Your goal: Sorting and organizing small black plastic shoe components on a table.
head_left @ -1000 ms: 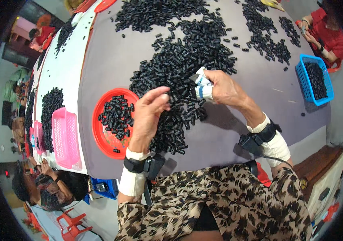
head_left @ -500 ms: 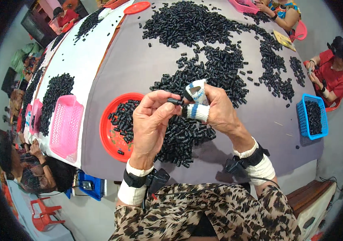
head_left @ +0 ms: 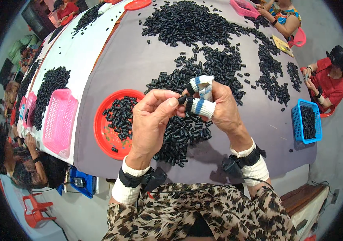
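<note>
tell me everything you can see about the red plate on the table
The red plate is round and shallow, plastic by its look, lying flat on the grey table just left of the left hand. A loose heap of small black pieces fills its upper part; one or two lie apart near its lower rim. Its bare floor shows faint coloured marks. The hand hides its right edge, where the big black pile begins. A pink basket sits further left.

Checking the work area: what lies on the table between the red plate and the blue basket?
In the head view, a heap of small black pieces lies between the red plate and the blue basket, then bare grey tabletop.
</note>
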Demonstrator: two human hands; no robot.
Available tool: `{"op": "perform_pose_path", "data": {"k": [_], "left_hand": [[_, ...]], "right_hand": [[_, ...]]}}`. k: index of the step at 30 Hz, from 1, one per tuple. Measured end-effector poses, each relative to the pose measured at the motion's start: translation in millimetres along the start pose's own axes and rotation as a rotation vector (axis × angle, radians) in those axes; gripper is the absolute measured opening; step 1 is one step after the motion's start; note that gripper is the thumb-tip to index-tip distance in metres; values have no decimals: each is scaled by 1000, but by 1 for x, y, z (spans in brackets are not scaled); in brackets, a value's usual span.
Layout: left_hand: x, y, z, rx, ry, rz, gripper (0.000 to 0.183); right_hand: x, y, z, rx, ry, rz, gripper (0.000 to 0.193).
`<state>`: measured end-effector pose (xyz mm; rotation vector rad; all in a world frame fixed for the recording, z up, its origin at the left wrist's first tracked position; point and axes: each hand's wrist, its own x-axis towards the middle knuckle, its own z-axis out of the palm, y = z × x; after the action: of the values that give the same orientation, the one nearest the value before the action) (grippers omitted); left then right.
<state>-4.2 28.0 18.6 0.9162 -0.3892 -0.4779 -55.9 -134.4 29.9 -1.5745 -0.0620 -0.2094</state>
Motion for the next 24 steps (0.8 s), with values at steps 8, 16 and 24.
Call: {"op": "perform_pose_path", "data": {"k": [8, 16, 24], "left_hand": [[2, -3, -1, -191, -89, -260, 18], [4, -5, -3, -242, -107, -265, 25], [5, -8, -4, -307, -42, -220, 25]], "right_hand": [[6, -2, -15, -83, -98, -5, 25], [9, 1, -21, -204, -88, 2, 31], [12, 3, -12, -284, -202, -2, 39]]}}
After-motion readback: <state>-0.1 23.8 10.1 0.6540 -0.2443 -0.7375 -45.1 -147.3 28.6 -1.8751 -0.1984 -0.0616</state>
